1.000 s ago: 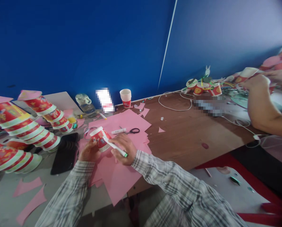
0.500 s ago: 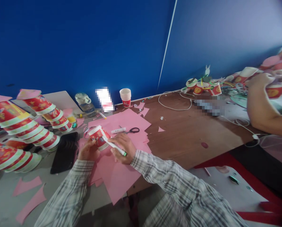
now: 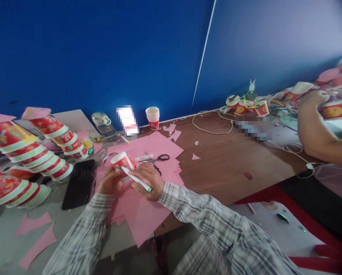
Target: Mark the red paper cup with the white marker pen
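Note:
My left hand [image 3: 111, 181] grips a red and white paper cup [image 3: 123, 161], tilted over the pink paper. In my right hand [image 3: 150, 181] is a white marker [image 3: 140, 182] with a green end, its other end against the cup's side. Beneath both hands lie overlapping sheets of pink paper [image 3: 150, 217]. A pair of scissors [image 3: 162, 157] and a white capped marker or glue tube [image 3: 144, 157] rest on the sheets just beyond my right hand. The underside of the cup is partly hidden by my fingers.
Stacked decorated cups [image 3: 30, 152] lean at the left beside a black phone [image 3: 79, 183]. A jug of water [image 3: 104, 126] and an upright cup [image 3: 153, 117] stand by the blue wall. At the right, a co-worker's arm [image 3: 316, 133] reaches a cup [image 3: 335, 109] near white cables [image 3: 213, 131].
The cup in my left hand has shifted slightly right and turned, and the marker tip now sits lower on its side. The co-worker's cup has turned and shows more of its front.

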`<state>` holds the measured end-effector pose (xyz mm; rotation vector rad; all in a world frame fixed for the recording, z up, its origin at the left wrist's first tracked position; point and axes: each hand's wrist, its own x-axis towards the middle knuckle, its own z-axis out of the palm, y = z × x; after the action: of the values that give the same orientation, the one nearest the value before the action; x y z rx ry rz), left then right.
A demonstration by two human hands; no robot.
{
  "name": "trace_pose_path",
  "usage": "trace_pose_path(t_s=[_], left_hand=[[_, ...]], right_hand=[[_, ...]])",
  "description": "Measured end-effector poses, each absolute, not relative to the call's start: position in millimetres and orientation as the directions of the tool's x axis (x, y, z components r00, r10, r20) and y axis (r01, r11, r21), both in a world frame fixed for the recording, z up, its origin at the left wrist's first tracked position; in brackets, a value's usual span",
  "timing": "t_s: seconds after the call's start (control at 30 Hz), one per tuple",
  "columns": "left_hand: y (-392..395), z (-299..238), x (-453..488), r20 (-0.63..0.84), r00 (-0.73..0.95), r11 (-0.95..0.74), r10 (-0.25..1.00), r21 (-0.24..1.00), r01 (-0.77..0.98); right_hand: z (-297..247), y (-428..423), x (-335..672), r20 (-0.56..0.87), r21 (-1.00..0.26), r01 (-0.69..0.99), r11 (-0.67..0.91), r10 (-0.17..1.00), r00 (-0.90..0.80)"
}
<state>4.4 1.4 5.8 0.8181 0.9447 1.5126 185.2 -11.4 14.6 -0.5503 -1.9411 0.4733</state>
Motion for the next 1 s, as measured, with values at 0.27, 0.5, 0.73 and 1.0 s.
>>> trace_pose_path(t_s=[0.27, 0.5, 0.73, 1.0], left_hand=[[0, 15, 1, -0.08, -0.184, -0.028, 0.98, 0.853, -0.52], [-1, 23, 0, -0.061, -0.206, -0.07, 0.977, 0.814, -0.576], [1, 14, 0, -0.042, -0.229, -0.064, 0.973, 0.897, -0.437], [1, 3, 3, 0.029, -0.193, -0.095, 0.981, 0.935, -0.342]], right_hand=[[16, -9, 188, 0.707, -0.584, 0.176, 0.792, 0.603, -0.369], [12, -7, 186, 0.696, -0.602, 0.198, 0.774, 0.63, -0.345], [14, -12, 186, 0.723, -0.574, 0.139, 0.807, 0.58, -0.377], [7, -10, 182, 0.717, -0.548, 0.179, 0.817, 0.569, -0.403]])
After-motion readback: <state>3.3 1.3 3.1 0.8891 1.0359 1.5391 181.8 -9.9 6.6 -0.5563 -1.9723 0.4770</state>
